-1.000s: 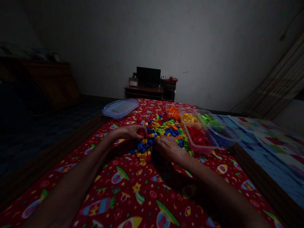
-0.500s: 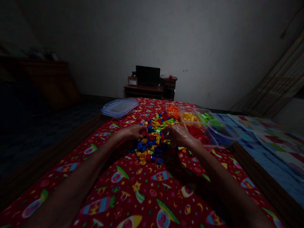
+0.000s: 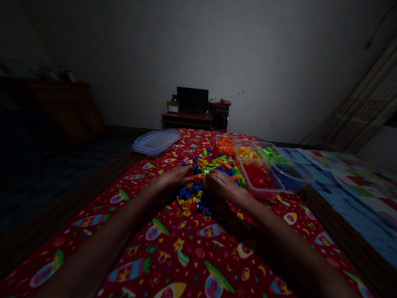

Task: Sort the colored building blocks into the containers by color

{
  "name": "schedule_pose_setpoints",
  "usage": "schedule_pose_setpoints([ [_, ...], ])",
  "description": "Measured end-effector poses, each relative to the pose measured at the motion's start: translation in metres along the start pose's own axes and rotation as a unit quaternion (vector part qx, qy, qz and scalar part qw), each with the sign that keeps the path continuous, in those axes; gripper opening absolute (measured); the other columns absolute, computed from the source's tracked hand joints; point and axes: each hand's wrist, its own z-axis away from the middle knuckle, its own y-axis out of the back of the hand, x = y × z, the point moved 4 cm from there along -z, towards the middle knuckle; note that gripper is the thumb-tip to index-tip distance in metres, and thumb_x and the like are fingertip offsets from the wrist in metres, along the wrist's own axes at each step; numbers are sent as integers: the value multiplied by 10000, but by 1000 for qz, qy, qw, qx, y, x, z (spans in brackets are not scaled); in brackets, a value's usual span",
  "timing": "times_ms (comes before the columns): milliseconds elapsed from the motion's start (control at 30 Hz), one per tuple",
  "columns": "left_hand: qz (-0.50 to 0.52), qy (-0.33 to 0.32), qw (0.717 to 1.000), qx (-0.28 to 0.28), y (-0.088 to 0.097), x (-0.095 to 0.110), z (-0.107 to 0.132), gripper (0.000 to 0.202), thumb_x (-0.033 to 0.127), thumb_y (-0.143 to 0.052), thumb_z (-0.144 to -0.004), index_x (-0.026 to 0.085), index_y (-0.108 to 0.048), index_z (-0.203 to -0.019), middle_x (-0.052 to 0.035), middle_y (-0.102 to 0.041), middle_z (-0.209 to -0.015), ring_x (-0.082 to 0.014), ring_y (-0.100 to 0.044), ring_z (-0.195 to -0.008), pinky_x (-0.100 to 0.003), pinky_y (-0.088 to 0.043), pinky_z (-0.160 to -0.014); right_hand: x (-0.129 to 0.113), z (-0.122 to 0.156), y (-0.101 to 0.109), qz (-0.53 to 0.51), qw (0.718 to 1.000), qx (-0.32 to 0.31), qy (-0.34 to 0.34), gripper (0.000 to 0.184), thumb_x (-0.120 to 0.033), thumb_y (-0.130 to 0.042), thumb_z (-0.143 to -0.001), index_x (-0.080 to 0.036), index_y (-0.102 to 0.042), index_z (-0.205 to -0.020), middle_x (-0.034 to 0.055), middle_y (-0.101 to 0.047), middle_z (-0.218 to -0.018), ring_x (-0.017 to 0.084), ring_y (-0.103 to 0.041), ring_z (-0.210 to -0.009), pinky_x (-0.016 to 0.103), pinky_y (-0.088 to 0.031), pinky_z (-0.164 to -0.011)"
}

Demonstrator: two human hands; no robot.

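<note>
Reaching forward with both arms nearly straight, we rest our hands low on the near side of the pile of bricks [image 3: 207, 170]. Our left hand [image 3: 173, 178] lies palm down, its fingers [image 3: 187, 170] stretched to the pile's left edge and touching it. Our right hand [image 3: 221, 184] sits knuckles up just across from it, its fingers curled down into the bricks. In this dim light we cannot tell whether either grip is closed on a brick or lying loose among them.

The pile is a loose heap of small plastic bricks in blue, yellow, red, green and orange. It is spread across the middle of the red patterned sheet [image 3: 173, 252], with a few strays trailing toward us between our wrists.

Just beside our right hand stands a clear tub of red bricks [image 3: 259, 178]. Behind it and to its right, more clear tubs [image 3: 246, 152] hold orange, yellow, green and blue ones. They crowd the right side up to the sheet's edge, where a blue patterned mat [image 3: 347, 194] begins. On the left the sheet runs bare to its edge and the dark floor. A stack of clear lids [image 3: 156, 141] lies well apart at the far left corner. Between us and the pile the sheet lies open.
</note>
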Motion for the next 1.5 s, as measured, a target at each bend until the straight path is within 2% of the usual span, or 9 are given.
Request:
schedule_pose_setpoints([
  [300, 2, 2, 998, 58, 0, 15, 3, 227, 362, -524, -824, 192, -560, -971, -52, -676, -921, -192, -624, -821, -246, -448, -696, 12, -11, 19, -35, 998, 24, -43, 169, -99, -441, -820, -141, -586, -743, 11, -511, -630, 114, -331, -549, 269, -217, -551],
  [467, 4, 38, 996, 84, -1, 16, 0, 252, 321, -545, -788, 187, -596, -995, -50, -685, -917, -204, -628, -835, -244, -445, -678, -1, -17, 12, -77, 995, 58, -33, 183, -149, -431, -875, -140, -611, -907, 59, -615, -782, 134, -497, -672, 242, -303, -616],
  [633, 9, 81, 994, 75, -2, 10, -5, 347, 308, -609, -690, 199, -621, -1019, -21, -692, -885, -192, -626, -777, -229, -443, -631, -19, -20, -1, -65, 998, 2, -9, 254, -161, -423, -905, -137, -568, -1112, 101, -655, -928, 161, -571, -808, 246, -354, -683],
  [800, 34, 60, 994, 89, -5, -3, -12, 376, 331, -627, -610, 202, -646, -962, -10, -688, -832, -190, -615, -744, -241, -455, -644, -21, -28, -6, -1, 996, -73, -43, 257, -299, -429, -926, -146, -629, -977, 123, -651, -908, 188, -591, -811, 266, -366, -676],
  [1000, 194, 18, 974, 115, 9, -15, -7, 393, 346, -575, -589, 179, -628, -941, 4, -666, -785, -157, -584, -668, -237, -465, -592, -10, -38, -1, -105, 990, -2, -89, 158, -246, -519, -852, -136, -628, -822, 70, -639, -769, 152, -565, -724, 242, -357, -632],
  [1167, 250, 11, 964, 93, 25, 2, 3, 434, 375, -582, -615, 172, -612, -998, -3, -665, -823, -152, -589, -680, -232, -470, -585, 11, -37, -14, -343, 909, 50, -230, 160, -265, -528, -789, -164, -546, -666, -32, -533, -532, 100, -500, -509, 204, -333, -504],
  [1267, 269, -3, 961, 70, 23, 13, 2, 427, 347, -584, -594, 165, -612, -979, -5, -663, -815, -156, -592, -687, -239, -477, -598, 15, -33, -18, -474, 836, 67, -267, 87, -229, -552, -737, -174, -549, -805, -79, -493, -473, 90, -473, -432, 189, -344, -463],
  [1367, 279, -23, 958, 63, 19, 20, -1, 434, 327, -576, -604, 163, -605, -1006, -12, -671, -847, -162, -605, -730, -251, -488, -642, 13, -28, -12, -549, 773, 61, -311, 341, -175, -574, -702, -173, -527, -1040, -90, -526, -506, 100, -503, -449, 190, -377, -457],
  [1500, 287, -58, 955, 45, 17, 30, -1, 474, 342, -556, -643, 153, -597, -1076, -39, -676, -950, -185, -621, -850, -265, -501, -714, 2, -27, -4, -628, 718, 25, -298, 342, -233, -612, -744, -161, -577, -1076, -31, -616, -649, 95, -538, -516, 204, -439, -499],
])
